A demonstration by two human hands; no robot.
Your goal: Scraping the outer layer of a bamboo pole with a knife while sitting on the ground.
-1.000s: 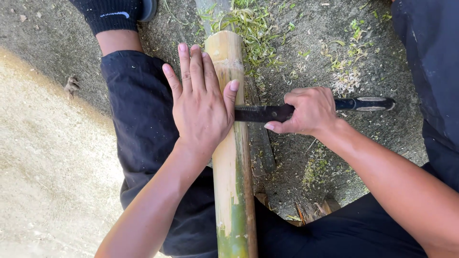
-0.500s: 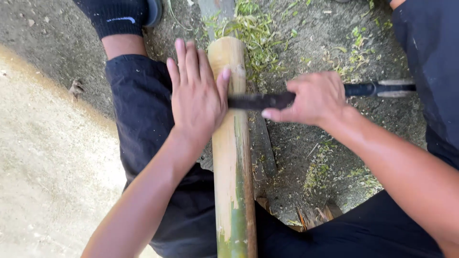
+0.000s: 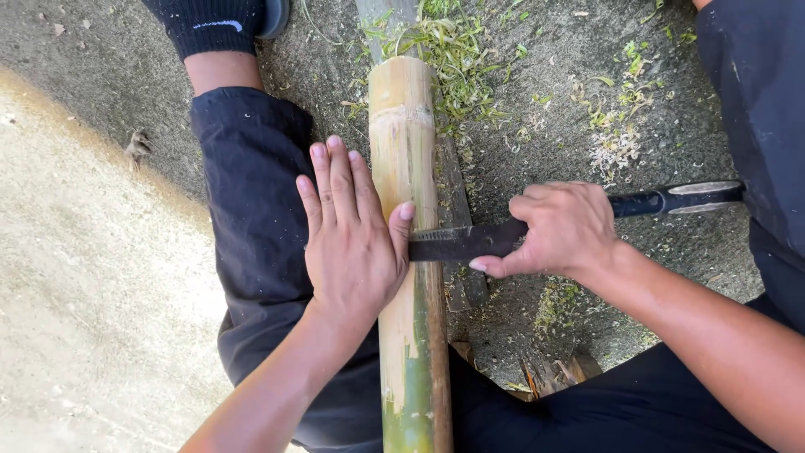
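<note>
Bamboo (image 3: 404,252) lies along my left thigh, running from my lap toward the ground ahead. Left hand (image 3: 352,243) rests flat and unclenched against its side, thumb on top, steadying the pole so it can't roll. Right hand (image 3: 560,231) is clenched round the knife (image 3: 457,242) near the blade, dark edge laid crosswise on the culm for close control. Skin pale, scraped, smooth; green lower down. Beyond: curled green shavings (image 3: 457,63) on gritty soil.

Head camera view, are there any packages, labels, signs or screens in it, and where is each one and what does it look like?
No packages, signs or screens.
Small white logo mark on the black sock, top left, above the bare ankle: a short curved stroke.
</note>
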